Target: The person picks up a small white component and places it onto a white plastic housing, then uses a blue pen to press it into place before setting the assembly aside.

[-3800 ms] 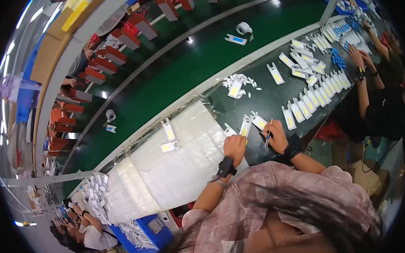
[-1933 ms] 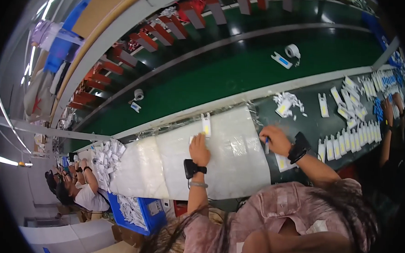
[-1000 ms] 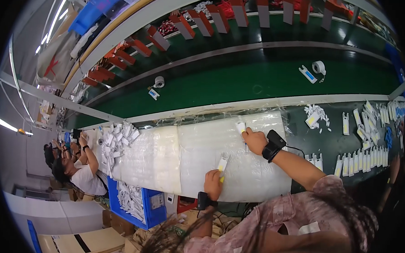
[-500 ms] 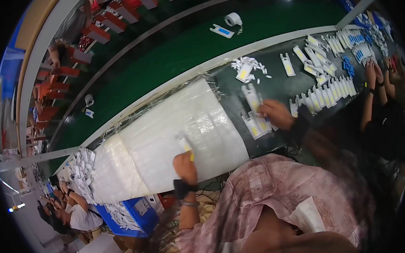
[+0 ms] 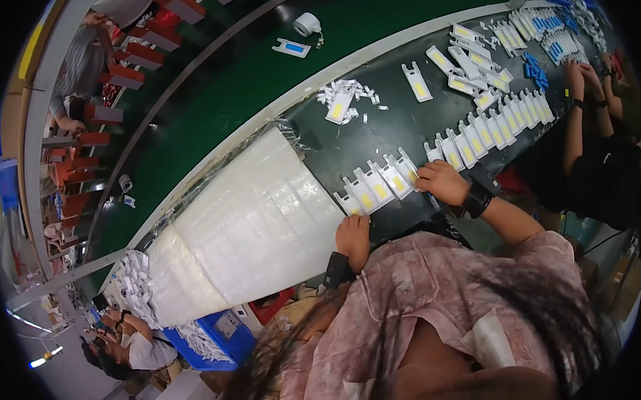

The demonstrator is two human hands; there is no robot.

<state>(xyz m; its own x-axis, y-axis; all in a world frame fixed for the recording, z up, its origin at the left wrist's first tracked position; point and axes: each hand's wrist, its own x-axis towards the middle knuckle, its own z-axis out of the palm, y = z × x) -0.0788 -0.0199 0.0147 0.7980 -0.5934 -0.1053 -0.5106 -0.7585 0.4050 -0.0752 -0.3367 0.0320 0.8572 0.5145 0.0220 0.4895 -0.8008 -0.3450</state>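
Observation:
A short slanting row of flat white plastic casings (image 5: 380, 185), each with a yellow patch and two prongs at the far end, lies overlapped before me. At the row's left end, my left hand (image 5: 352, 238) has its fingers curled together on the near edge of a white casing (image 5: 349, 203). My right hand (image 5: 444, 182) pinches the casing at the right end (image 5: 408, 168). Its fingers partly cover that piece. A longer row of like casings (image 5: 489, 130) runs on to the right, beyond my right hand.
White padded sheeting (image 5: 255, 218) covers the bench on the left. Small white parts (image 5: 354, 94) and loose casings (image 5: 476, 64) lie farther back. A green conveyor (image 5: 219, 74) carries a white roll (image 5: 307, 24). A co-worker's hands (image 5: 580, 72) are at the right; a blue bin (image 5: 225, 332) stands lower left.
My left hand has moved right from above the sheeting, and the casing it carried is now at the row. The short row has more casings, spread in line. My view has shifted.

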